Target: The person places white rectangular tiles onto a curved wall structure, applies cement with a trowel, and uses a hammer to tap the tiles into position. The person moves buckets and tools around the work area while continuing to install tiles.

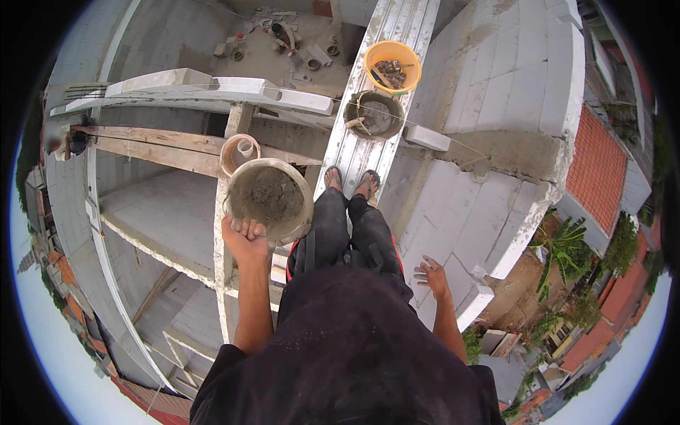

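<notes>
My left hand [246, 236] has its fingers curled over the near rim of a round grey bucket [306, 225], with wet grey mortar [268, 196] inside. That bucket is by a concrete column, just left of my legs; what bears its weight is hidden. Fingers apart and holding nothing, my right hand [432, 275] hangs beside the top of a white block wall [467, 219]. Beyond the grey bucket is a smaller pinkish bucket [230, 156] holding a white cup-like container [246, 147].
My sandalled feet stand on a ribbed metal plank [340, 152] high above the floors below. Ahead on it are a dark mortar bucket [399, 126] and a yellow bucket [414, 58] with tools. A string crosses the plank. Another person [283, 37] works far below.
</notes>
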Motion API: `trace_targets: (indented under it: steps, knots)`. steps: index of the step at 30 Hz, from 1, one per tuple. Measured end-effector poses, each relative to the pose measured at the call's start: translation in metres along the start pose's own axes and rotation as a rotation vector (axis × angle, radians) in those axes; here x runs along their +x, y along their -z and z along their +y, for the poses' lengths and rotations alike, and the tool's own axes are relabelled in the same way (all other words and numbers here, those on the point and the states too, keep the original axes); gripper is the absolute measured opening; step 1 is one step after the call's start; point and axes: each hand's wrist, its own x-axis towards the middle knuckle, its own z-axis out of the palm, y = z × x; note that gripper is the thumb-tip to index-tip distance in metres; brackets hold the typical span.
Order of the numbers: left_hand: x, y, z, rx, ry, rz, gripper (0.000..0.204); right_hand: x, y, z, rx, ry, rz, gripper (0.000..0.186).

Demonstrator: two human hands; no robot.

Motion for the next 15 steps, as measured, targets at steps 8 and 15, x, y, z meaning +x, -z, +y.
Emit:
trace_targets:
  steps: [8, 15]
  knots:
    - [0.003, 0.071, 0.017, -0.206, -0.097, 0.179, 0.045, 0.004, -0.013, -0.083, -0.225, 0.079, -0.098, 0.057]
    - [0.007, 0.153, 0.037, -0.361, -0.131, 0.309, 0.044, 0.012, -0.041, -0.100, -0.453, 0.025, -0.123, 0.055]
